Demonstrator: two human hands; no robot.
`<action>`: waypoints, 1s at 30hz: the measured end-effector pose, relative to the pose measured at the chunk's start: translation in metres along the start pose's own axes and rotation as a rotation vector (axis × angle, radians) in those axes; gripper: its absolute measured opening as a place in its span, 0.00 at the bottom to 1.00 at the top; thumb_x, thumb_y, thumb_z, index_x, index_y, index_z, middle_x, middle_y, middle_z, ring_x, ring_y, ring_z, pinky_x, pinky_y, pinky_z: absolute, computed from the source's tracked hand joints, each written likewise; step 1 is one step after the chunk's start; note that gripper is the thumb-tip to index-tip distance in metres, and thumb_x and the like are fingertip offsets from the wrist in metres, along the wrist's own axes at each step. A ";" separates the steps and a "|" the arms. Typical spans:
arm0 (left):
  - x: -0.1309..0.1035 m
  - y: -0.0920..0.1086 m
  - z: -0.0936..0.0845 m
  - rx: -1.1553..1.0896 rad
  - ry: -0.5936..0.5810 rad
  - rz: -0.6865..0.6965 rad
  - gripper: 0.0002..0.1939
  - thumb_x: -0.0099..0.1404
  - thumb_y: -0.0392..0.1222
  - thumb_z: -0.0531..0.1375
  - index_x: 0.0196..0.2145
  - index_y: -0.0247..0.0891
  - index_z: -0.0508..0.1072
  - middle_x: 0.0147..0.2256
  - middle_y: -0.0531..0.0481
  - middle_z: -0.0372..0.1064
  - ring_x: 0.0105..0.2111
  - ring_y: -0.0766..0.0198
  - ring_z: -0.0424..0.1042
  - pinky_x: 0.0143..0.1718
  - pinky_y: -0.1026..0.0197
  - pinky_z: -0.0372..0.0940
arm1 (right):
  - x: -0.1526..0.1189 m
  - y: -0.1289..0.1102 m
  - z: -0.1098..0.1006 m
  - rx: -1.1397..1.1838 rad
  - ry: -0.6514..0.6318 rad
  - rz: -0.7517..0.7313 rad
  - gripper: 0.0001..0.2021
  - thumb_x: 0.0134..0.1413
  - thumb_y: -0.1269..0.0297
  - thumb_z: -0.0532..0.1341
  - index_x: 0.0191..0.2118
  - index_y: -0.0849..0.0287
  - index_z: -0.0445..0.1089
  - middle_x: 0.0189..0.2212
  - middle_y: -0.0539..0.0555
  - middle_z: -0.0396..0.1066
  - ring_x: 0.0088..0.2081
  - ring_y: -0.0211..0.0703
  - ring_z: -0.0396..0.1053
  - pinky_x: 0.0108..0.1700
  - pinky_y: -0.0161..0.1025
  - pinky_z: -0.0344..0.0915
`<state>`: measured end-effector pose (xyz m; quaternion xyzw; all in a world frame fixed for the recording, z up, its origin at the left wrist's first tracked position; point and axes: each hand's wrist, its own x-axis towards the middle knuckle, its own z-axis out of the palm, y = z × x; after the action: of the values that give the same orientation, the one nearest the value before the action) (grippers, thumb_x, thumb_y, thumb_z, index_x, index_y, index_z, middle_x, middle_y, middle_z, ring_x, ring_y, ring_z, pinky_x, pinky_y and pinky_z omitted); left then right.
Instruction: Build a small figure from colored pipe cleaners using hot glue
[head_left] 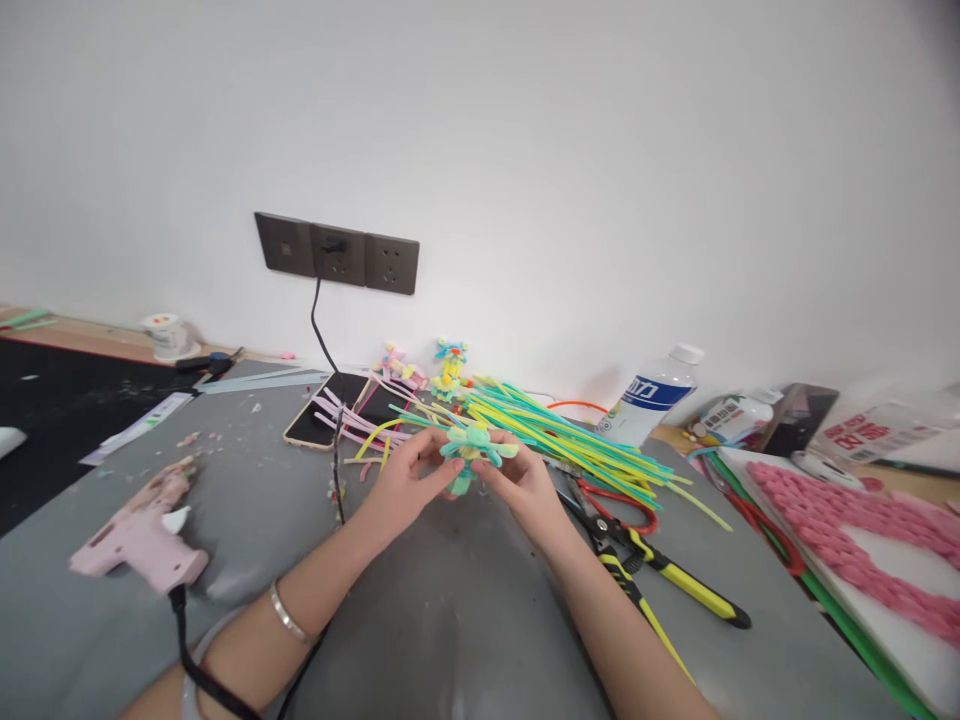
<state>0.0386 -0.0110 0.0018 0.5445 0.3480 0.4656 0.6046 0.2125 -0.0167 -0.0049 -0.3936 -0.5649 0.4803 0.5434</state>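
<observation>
A small figure of fuzzy pipe cleaners (471,440), mint green with some yellow, is held up over the grey mat in the middle of the view. My left hand (418,472) pinches its left side with thumb and fingers. On the other side my right hand (525,482) grips it the same way, thumb at the front. Both hands hide part of the figure. Behind them lies a loose pile of yellow and teal pipe cleaners (570,435). Lilac pipe cleaners (352,420) lie to the left of it.
A pink glue gun (142,545) lies at left, its black cord trailing forward. Yellow-black pliers (675,575) and red-handled scissors (622,505) rest at right. Farther back are a phone (319,412), two finished figures (451,370) and a bottle (649,395). A power cord (328,345) hangs from the wall socket.
</observation>
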 end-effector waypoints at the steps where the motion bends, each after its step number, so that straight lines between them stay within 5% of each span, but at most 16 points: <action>1: 0.000 0.000 0.000 0.000 -0.003 -0.001 0.23 0.55 0.59 0.68 0.36 0.37 0.72 0.33 0.50 0.66 0.35 0.61 0.68 0.28 0.62 0.76 | 0.000 0.001 0.000 -0.001 -0.002 0.009 0.17 0.48 0.54 0.71 0.41 0.55 0.71 0.34 0.51 0.73 0.35 0.43 0.69 0.37 0.38 0.68; 13: 0.001 0.001 -0.002 -0.002 0.011 -0.005 0.21 0.55 0.57 0.68 0.37 0.36 0.74 0.34 0.48 0.68 0.36 0.59 0.70 0.28 0.61 0.76 | -0.001 0.002 0.002 -0.015 -0.024 0.010 0.17 0.50 0.53 0.70 0.42 0.57 0.71 0.33 0.51 0.72 0.33 0.42 0.68 0.35 0.37 0.67; 30: 0.001 -0.001 -0.002 -0.098 0.041 -0.063 0.23 0.53 0.58 0.70 0.40 0.39 0.74 0.34 0.51 0.72 0.34 0.61 0.73 0.31 0.61 0.76 | 0.002 -0.004 0.002 0.031 -0.039 0.003 0.18 0.51 0.51 0.69 0.45 0.55 0.74 0.38 0.54 0.78 0.42 0.50 0.75 0.45 0.44 0.71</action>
<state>0.0373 -0.0093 0.0004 0.4933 0.3540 0.4740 0.6377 0.2111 -0.0156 -0.0002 -0.3764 -0.5673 0.4973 0.5378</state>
